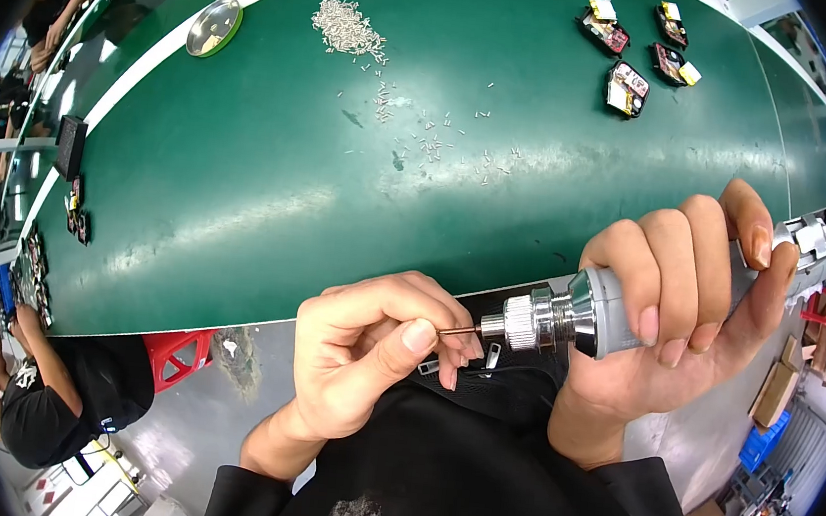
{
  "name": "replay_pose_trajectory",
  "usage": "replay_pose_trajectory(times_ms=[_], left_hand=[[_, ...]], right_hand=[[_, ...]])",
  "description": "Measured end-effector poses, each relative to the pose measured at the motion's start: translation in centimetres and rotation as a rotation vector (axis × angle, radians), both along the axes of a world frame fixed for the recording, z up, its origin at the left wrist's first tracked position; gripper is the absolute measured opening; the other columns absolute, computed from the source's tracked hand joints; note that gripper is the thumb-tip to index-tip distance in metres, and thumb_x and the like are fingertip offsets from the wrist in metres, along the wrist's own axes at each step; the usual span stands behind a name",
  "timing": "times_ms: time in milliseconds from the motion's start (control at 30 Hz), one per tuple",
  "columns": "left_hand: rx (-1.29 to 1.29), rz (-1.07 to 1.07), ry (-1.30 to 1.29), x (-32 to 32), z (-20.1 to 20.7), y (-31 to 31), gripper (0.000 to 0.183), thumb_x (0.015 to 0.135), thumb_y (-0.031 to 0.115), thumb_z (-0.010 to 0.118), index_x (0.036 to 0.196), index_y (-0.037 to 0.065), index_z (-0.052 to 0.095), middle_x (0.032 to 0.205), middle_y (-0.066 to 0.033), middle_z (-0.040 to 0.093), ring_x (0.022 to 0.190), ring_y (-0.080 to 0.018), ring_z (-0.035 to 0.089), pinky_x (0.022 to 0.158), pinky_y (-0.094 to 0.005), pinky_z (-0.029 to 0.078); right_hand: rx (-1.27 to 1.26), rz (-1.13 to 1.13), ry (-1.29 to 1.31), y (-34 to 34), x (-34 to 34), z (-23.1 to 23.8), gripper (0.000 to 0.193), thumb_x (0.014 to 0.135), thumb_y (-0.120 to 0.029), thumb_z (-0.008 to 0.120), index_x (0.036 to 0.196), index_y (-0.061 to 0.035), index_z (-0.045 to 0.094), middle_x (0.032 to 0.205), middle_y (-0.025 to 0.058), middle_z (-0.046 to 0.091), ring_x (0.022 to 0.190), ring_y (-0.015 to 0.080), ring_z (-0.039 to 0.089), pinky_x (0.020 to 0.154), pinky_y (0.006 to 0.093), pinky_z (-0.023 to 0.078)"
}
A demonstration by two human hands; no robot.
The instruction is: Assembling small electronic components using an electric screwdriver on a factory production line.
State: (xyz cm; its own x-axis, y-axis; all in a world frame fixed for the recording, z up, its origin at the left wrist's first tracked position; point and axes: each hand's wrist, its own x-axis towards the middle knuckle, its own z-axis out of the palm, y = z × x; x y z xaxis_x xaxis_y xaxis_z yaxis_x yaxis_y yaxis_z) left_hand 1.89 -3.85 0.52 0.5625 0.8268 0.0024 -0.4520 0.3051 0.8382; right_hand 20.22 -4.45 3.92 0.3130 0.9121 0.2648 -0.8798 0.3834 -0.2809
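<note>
An electric screwdriver (617, 312) with a grey body and a silver collar lies sideways in my right hand (644, 385), whose fingers curl round it. Its thin copper-coloured bit (457, 331) points left toward my left hand (349, 356). Thumb and forefinger of that hand pinch the bit near its tip; whether a screw sits between them is hidden. Both hands are held in front of my body at the near edge of the green work table (235, 251). Farther off on the table lies a pile of small silver screws (346, 28), with loose ones scattered toward me.
Several small black open-cased devices (628, 88) lie at the far right. A round dish (214, 28) stands at the far left. More devices (78, 213) sit along the left edge. Another person (74, 375) works at the left, beside a red stool (175, 356).
</note>
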Motion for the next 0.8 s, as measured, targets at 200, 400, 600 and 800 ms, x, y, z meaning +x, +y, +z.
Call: replay_pose_trajectory(times_ms=[200,400,600,800], left_hand=[[0.137,0.084,0.170,0.5,0.5,0.1,0.011,0.088,0.000,0.058,0.085,-0.010,0.062,0.080,-0.0188,0.063,0.066,-0.0196,0.060,0.057,-0.0276,0.050],[0.643,0.214,0.529,1.5,-0.4,1.3,0.006,0.076,-0.010,0.060,0.077,-0.005,0.060,0.070,-0.0120,0.061,0.060,-0.0230,0.058,0.055,-0.0295,0.046],[0.846,0.039,0.506,1.3,0.3,3.5,0.017,0.088,0.009,0.058,0.088,-0.008,0.060,0.081,-0.0173,0.063,0.066,-0.0253,0.060,0.059,-0.0319,0.048],[1.117,0.316,1.074,-2.7,2.7,14.8,0.031,0.095,0.020,0.050,0.115,-0.003,0.057,0.091,-0.0159,0.064,0.081,-0.0243,0.062,0.070,-0.0321,0.048]], right_hand=[[0.017,0.001,-0.118,-0.4,0.6,0.1,0.021,0.098,-0.026,0.044,0.091,-0.0055,0.046,0.053,-0.0007,0.040,0.043,0.0114,0.040,0.052,0.0286,0.041],[0.018,-0.012,-0.215,0.3,1.2,-0.8,0.021,0.099,-0.026,0.042,0.091,-0.0063,0.045,0.052,-0.0002,0.039,0.044,0.0113,0.040,0.053,0.0275,0.038],[-0.123,-0.105,-0.016,0.6,0.8,-0.5,0.022,0.100,-0.027,0.039,0.090,-0.0082,0.042,0.052,-0.0017,0.037,0.042,0.0093,0.037,0.049,0.0265,0.037],[-0.200,-0.263,0.013,0.8,2.8,-1.9,0.020,0.100,-0.024,0.039,0.089,-0.0078,0.040,0.051,-0.0016,0.035,0.039,0.0084,0.034,0.045,0.0259,0.036]])
